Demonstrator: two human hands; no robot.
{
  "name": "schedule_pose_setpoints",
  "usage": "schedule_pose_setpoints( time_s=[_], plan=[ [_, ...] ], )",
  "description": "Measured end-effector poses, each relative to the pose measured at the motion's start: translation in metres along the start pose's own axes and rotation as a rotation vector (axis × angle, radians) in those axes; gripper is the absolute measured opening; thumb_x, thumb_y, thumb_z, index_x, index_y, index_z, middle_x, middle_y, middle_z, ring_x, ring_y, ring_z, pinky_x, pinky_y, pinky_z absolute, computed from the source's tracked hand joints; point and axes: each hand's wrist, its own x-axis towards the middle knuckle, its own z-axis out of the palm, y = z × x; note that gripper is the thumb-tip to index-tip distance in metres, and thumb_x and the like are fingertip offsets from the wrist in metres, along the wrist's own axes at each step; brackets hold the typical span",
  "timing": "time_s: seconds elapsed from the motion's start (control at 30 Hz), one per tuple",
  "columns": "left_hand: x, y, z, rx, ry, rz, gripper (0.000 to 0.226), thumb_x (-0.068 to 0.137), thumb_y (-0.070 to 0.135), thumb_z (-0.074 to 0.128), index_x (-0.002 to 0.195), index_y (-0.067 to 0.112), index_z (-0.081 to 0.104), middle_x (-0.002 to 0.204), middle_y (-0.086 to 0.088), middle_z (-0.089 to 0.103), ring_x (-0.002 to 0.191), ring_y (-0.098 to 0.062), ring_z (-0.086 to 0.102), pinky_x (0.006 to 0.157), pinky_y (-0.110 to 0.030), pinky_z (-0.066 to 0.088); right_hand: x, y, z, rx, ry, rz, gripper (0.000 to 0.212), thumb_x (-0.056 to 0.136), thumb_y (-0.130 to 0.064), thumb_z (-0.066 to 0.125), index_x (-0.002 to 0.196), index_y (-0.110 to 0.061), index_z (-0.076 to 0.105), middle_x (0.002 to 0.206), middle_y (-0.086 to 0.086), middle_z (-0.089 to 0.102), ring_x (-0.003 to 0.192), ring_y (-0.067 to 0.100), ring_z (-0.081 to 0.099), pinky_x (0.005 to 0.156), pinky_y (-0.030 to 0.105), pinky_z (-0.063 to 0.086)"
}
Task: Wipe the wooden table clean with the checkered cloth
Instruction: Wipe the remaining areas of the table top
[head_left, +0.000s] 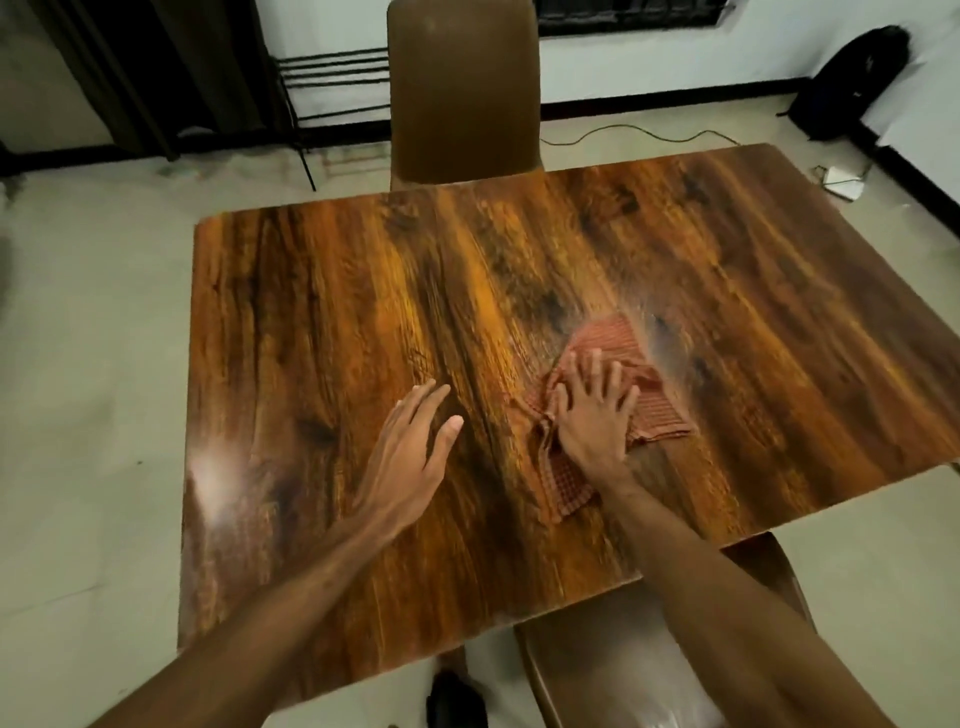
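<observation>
— Where is the cloth (618, 384) right now?

— It lies crumpled on the table (322, 322), a little right of the middle and toward the near edge. It is a reddish checkered piece, bunched up, with one corner trailing back toward me and another spread out to the right.

— And your right hand (595, 410)?

— My right hand lies flat on top of the cloth, palm down, fingers spread wide and pointing away from me. It is not clenched and grips nothing; it just presses the cloth against the wood.

— The left hand (410, 452)?

— My left hand is open too, fingers straight and close together, thumb out to the side. It is over the bare wood just left of the cloth, apart from it and holding nothing. I cannot tell whether the palm touches the table or sits just above it.

— What does the table look like?

— Dark, streaky wood grain with a glossy finish. There is a pale glare near the left edge and a hazy streak just beyond the cloth.

— Anything around it?

— A brown chair (462, 88) stands at the far side, its back against the edge. A second chair (623, 670) sits at the near side under my right arm. On the floor, a black bag (852, 83) leans on the wall at far right, with a cable (639, 132) running past it.
</observation>
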Motion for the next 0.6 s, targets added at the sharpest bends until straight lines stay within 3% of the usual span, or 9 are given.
schedule_pose_setpoints(
  time_s=[0.13, 0.2, 0.33, 0.4, 0.53, 0.6],
  plan=[
    [0.060, 0.001, 0.005, 0.035, -0.001, -0.030, 0.066, 0.101, 0.065, 0.025, 0.157, 0.030, 0.033, 0.167, 0.008, 0.027, 0.154, -0.007, 0.019, 0.126, -0.033, 0.012, 0.044, -0.065, 0.013, -0.056, -0.079, -0.479, 0.061, 0.109, -0.054, 0.011, 0.167, -0.036, 0.002, 0.176, -0.002, -0.007, 0.163, 0.028, -0.007, 0.128, 0.062, 0.000],
    [0.098, 0.001, 0.005, 0.020, -0.005, -0.024, 0.069, 0.099, 0.068, 0.024, 0.157, 0.032, 0.033, 0.167, 0.010, 0.027, 0.154, -0.006, 0.019, 0.128, -0.037, 0.015, 0.092, -0.052, 0.005, -0.022, -0.044, -0.428, 0.063, 0.109, -0.059, 0.013, 0.167, -0.037, 0.008, 0.177, -0.005, -0.002, 0.163, 0.022, -0.003, 0.130, 0.057, 0.000],
    [0.176, -0.008, 0.000, -0.017, -0.010, -0.026, 0.068, 0.100, 0.067, 0.027, 0.157, 0.031, 0.033, 0.167, 0.010, 0.026, 0.155, -0.006, 0.017, 0.128, -0.040, 0.017, 0.194, -0.009, -0.018, 0.028, 0.029, 0.023, 0.064, 0.109, -0.058, 0.017, 0.168, -0.033, 0.010, 0.177, 0.002, -0.001, 0.163, 0.030, -0.003, 0.129, 0.062, -0.001],
    [0.203, -0.010, -0.006, -0.013, 0.016, -0.025, 0.062, 0.104, 0.059, 0.031, 0.158, 0.029, 0.034, 0.168, 0.009, 0.025, 0.156, -0.007, 0.016, 0.128, -0.040, 0.017, 0.216, -0.039, -0.017, 0.016, 0.037, -0.056, 0.062, 0.109, -0.053, 0.016, 0.168, -0.033, 0.010, 0.177, 0.004, -0.001, 0.162, 0.036, -0.004, 0.127, 0.065, -0.003],
    [0.251, -0.010, -0.017, 0.011, 0.044, -0.027, 0.058, 0.106, 0.051, 0.036, 0.158, 0.025, 0.034, 0.168, 0.006, 0.027, 0.156, -0.009, 0.019, 0.128, -0.041, 0.019, 0.253, -0.103, -0.003, -0.082, -0.001, -0.507, 0.062, 0.108, -0.054, 0.013, 0.167, -0.034, 0.011, 0.177, 0.000, 0.000, 0.163, 0.029, -0.002, 0.129, 0.061, 0.000],
    [0.276, -0.012, -0.025, 0.014, 0.048, -0.020, 0.060, 0.105, 0.052, 0.035, 0.158, 0.024, 0.033, 0.168, 0.005, 0.027, 0.155, -0.010, 0.020, 0.127, -0.040, 0.019, 0.295, -0.107, -0.011, -0.041, -0.019, -0.421, 0.060, 0.110, -0.053, 0.015, 0.167, -0.034, 0.009, 0.177, 0.000, -0.002, 0.163, 0.026, -0.003, 0.130, 0.058, -0.002]
  ],
)
